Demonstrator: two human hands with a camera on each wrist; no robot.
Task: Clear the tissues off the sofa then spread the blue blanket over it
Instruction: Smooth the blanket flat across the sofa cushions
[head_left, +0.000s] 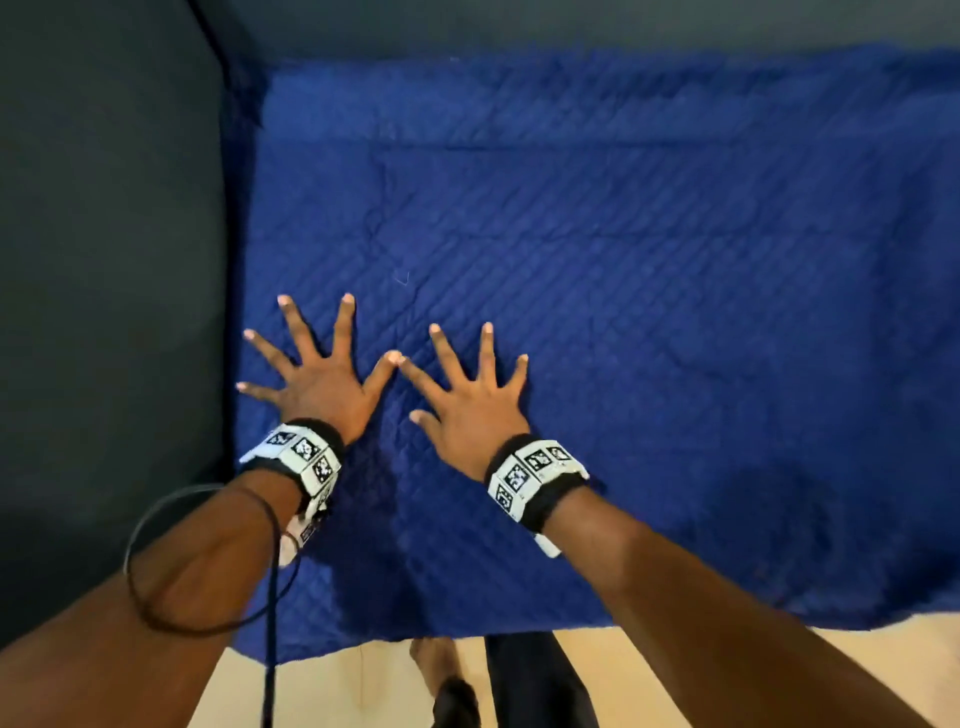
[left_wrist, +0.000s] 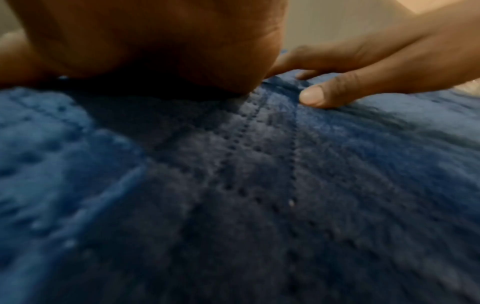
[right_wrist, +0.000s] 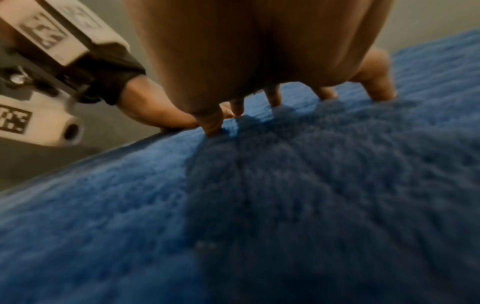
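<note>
Head view: left hand (head_left: 317, 387), right hand (head_left: 470, 410) pressed on blue blanket (head_left: 623, 312), fingers (head_left: 291, 322) splayed flat, gripping nothing.

We see a deep blue blanket (head_left: 597, 312) quilted in a diagonal diamond stitch, a dark grey sofa (head_left: 104, 260) at its edge, white wrist bands (head_left: 530, 475) printed with black square marker patterns on black straps, and a pale beige floor (head_left: 649, 675) below.
</note>
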